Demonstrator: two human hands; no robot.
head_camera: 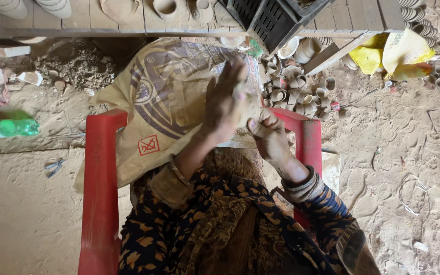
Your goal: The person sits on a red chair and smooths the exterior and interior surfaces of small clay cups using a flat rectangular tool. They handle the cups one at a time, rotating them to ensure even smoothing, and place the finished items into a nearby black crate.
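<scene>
Head view: the left hand lies flat and open against a small grey-brown lump of clay, pressed between it and the right hand, which cups it from below.

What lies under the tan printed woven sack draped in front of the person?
The tan printed woven sack covers the top of a red plastic stool; only its frame shows either side. The stool's middle and the sandy floor beneath are hidden.

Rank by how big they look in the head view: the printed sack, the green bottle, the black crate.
1. Printed sack, by far the largest.
2. Black crate, though cut off at the top edge.
3. Green bottle, smallest, blurred and partly out of frame.
</scene>
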